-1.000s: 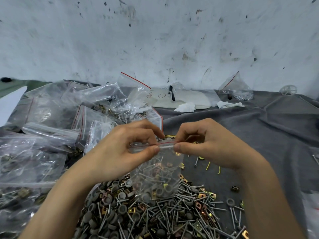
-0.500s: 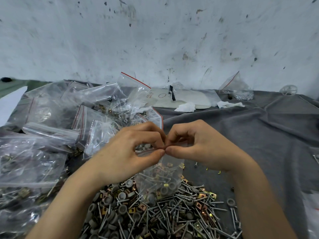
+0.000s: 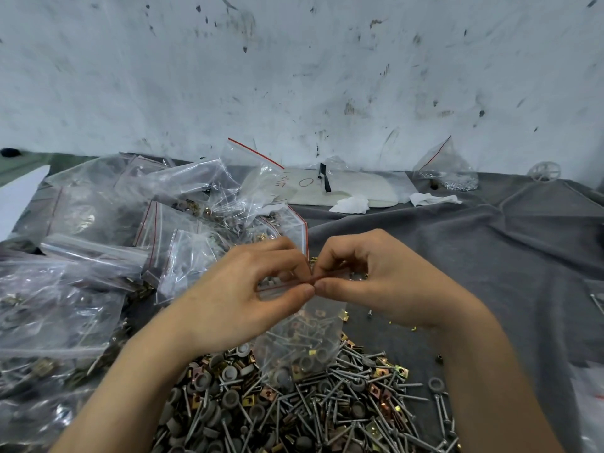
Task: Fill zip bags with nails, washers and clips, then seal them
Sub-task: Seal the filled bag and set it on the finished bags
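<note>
Pinching the red-striped zip strip of a small clear plastic zip bag (image 3: 304,341) with left hand (image 3: 242,299) and right hand (image 3: 385,286), thumb on forefinger each, tips almost meeting mid-strip, other fingers curled. Holding it hanging, bottom apparently touching the loose pile of grey nails, grey washers and brass-coloured clips (image 3: 310,410) on the grey-cloth desk (image 3: 490,263); already loaded with the same mix. Likely failure: leaving part of the track unmated if the pinch skips a stretch or traps a nail shank, so spilling on lift; also puncturing the thin film on nail points if squeezed low.
</note>
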Available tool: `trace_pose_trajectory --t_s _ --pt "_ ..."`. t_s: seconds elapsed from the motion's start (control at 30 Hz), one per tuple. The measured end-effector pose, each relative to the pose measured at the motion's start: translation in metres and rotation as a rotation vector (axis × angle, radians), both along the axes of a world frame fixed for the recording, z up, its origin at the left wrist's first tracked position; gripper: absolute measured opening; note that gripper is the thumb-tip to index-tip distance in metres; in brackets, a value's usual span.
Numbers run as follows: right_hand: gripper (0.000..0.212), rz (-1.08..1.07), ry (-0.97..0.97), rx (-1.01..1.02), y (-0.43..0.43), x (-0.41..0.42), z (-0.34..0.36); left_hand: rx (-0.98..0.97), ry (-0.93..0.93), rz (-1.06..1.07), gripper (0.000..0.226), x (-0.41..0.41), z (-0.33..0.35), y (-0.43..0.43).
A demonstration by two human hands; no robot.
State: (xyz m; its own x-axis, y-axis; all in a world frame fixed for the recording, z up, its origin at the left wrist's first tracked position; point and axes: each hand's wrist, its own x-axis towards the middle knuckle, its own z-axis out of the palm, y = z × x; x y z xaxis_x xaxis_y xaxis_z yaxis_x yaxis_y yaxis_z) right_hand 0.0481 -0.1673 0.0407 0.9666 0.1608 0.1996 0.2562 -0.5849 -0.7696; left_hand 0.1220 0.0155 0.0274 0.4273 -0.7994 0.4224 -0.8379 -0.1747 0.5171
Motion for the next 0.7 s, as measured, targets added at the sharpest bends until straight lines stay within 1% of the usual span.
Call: trace_pose_trajectory --t_s 0.1,0.2,0.27,0.33,0.5,0.63,0.7 --pt "0.006 -0.016 0.007 0.033 0.000 0.002 -0.001 -0.007 -0.021 -0.027 0.016 0.000 0.001 0.000" --pt "0.008 -0.020 0.020 0.038 -0.004 0.001 0.000 -0.003 -0.030 -0.028 0.021 0.000 0.001 0.000" --pt "0.011 -0.002 -0.001 0.005 -0.005 -0.001 -0.001 0.014 -0.041 -0.027 0.026 0.000 0.001 0.000" --pt "0.012 0.006 -0.019 -0.026 -0.005 -0.001 0.000 0.017 -0.043 -0.034 0.026 0.000 0.001 0.000" --pt "0.015 -0.039 0.038 0.019 -0.011 0.000 -0.001 0.009 -0.040 -0.034 0.026 0.000 0.001 0.001" --pt "0.018 0.025 0.044 -0.032 -0.013 -0.003 -0.001 0.034 -0.048 -0.042 0.029 -0.001 0.000 0.000" --pt "0.018 0.026 0.033 -0.024 -0.012 -0.003 -0.001 0.030 -0.052 -0.040 0.028 0.000 0.000 0.001"
